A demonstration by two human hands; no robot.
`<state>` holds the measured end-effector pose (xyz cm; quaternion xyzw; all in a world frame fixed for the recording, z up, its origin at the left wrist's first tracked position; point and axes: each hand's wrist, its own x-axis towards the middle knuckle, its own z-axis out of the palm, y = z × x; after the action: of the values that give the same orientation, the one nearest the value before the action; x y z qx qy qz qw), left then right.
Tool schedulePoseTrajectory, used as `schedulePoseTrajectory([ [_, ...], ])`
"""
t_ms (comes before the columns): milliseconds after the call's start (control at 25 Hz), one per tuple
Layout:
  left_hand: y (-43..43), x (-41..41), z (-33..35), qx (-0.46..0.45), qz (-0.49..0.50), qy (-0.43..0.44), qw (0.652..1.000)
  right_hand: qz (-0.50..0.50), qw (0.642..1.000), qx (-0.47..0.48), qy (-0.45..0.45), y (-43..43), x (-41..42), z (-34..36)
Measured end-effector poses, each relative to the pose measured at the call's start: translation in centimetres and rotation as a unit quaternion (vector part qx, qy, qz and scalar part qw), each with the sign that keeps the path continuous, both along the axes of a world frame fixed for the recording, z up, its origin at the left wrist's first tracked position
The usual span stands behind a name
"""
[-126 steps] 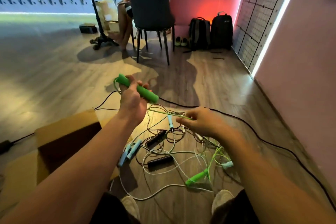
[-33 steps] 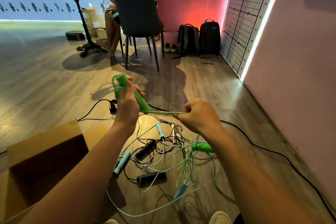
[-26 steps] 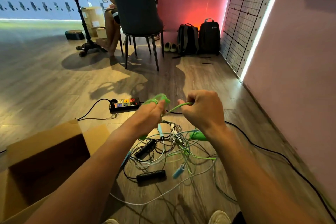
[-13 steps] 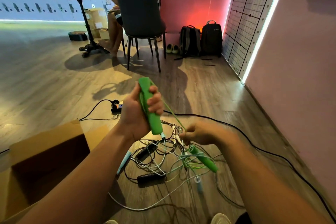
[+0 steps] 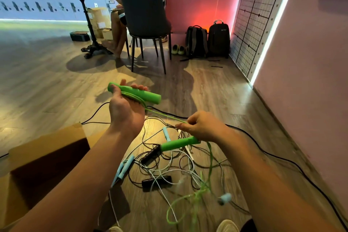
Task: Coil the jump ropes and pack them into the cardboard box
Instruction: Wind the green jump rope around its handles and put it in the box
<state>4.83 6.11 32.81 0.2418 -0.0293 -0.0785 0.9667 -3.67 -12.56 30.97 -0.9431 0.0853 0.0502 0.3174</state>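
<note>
Your left hand (image 5: 126, 111) grips the green handle (image 5: 136, 93); your right hand (image 5: 202, 127) pinches its green cord (image 5: 165, 117) above the tangle.

The cardboard box (image 5: 47, 149), down-left of the fingers (image 5: 139, 87) of the left hand (image 5: 126, 113), runs off the left and bottom edges; the left forearm (image 5: 90, 165) covers part of it. Below the fingers (image 5: 188, 124) of the right hand (image 5: 204, 127) the green rope (image 5: 197, 197) smears into blur, as does a pale blue handle (image 5: 225, 198) beside it. The right hand hides one end of the lower green handle (image 5: 177, 144). Far beyond the fingers, a chair (image 5: 143, 5) hides most of a seated person (image 5: 116, 24).
</note>
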Motion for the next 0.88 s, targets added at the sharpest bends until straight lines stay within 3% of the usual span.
schedulePoseTrajectory([
  [80,-0.6,-0.3,-0.2,0.074,0.053,-0.004,0.996,0.015,0.998,-0.051,0.04,0.8,0.0,-0.2],
  [160,-0.9,-0.4,-0.7,0.227,0.106,-0.069,0.966,0.032,0.996,-0.077,0.026,1.9,0.1,-0.1],
  [200,-0.8,-0.5,-1.0,0.354,0.136,-0.142,0.914,0.033,0.996,-0.076,-0.015,2.3,0.1,0.2],
  [240,-0.5,-0.5,-1.5,0.477,0.153,-0.229,0.835,0.027,0.994,-0.081,-0.073,2.6,0.0,0.4],
  [320,0.1,0.1,-2.8,0.642,0.093,-0.324,0.688,-0.015,0.971,-0.118,-0.208,2.2,-0.1,0.6],
  [400,0.4,0.1,-3.5,0.703,-0.009,-0.304,0.642,-0.045,0.953,-0.153,-0.259,1.3,-0.4,0.6],
  [600,-0.2,-1.8,-2.1,0.775,-0.235,-0.253,0.529,-0.063,0.957,-0.168,-0.228,0.1,-0.4,0.0],
  [680,-0.3,-2.2,-2.1,0.756,-0.312,-0.231,0.527,-0.095,0.949,-0.188,-0.233,-0.5,-0.2,-0.2],
  [720,-0.3,-2.4,-2.2,0.726,-0.351,-0.217,0.55,-0.109,0.946,-0.197,-0.231,-0.8,-0.2,-0.2],
  [880,0.0,-2.7,-1.6,0.543,-0.438,-0.131,0.704,-0.113,0.966,-0.127,-0.193,-1.4,-0.4,0.0],
])
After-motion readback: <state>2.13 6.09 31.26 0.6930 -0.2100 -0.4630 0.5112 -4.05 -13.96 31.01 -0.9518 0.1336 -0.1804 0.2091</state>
